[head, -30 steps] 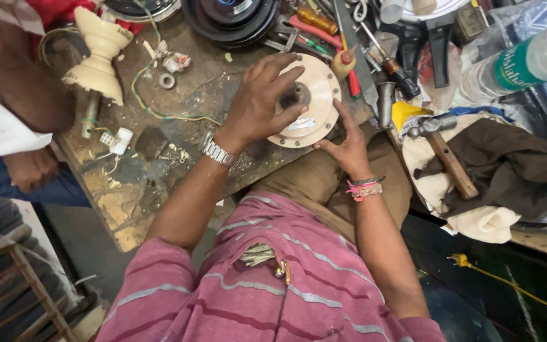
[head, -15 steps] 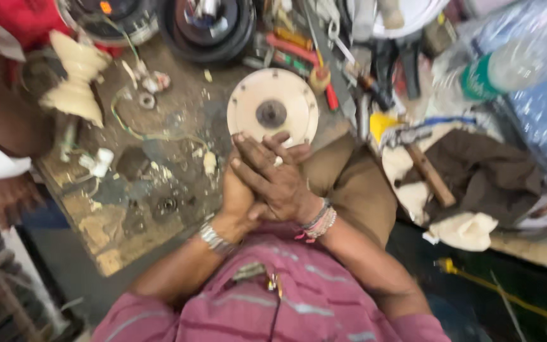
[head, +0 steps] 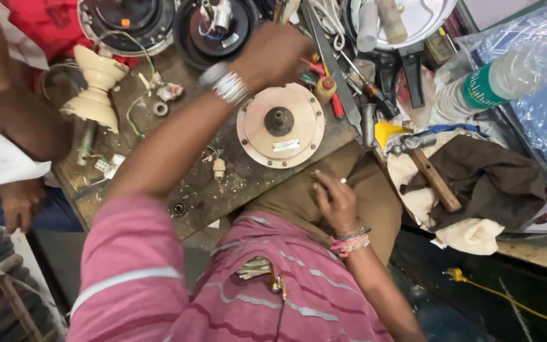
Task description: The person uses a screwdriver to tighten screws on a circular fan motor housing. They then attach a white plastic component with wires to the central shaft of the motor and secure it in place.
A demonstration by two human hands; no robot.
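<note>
the left hand [head: 273, 54] reached over the workbench [head: 223, 183] into the pile of tools [head: 333, 82]; whether it gripped anything could not be told. the right hand [head: 333, 199] rested empty on the lap, just below the cream round cover [head: 280, 123] lying flat on the bench.

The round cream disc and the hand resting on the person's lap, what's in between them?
In the head view, only the worn bench edge and brown trouser cloth lie between the round cream disc and the right hand.

Tools [head: 340, 95] crowding cream motor cover [head: 280, 125]; bare bench [head: 159, 152] to its left.
</note>
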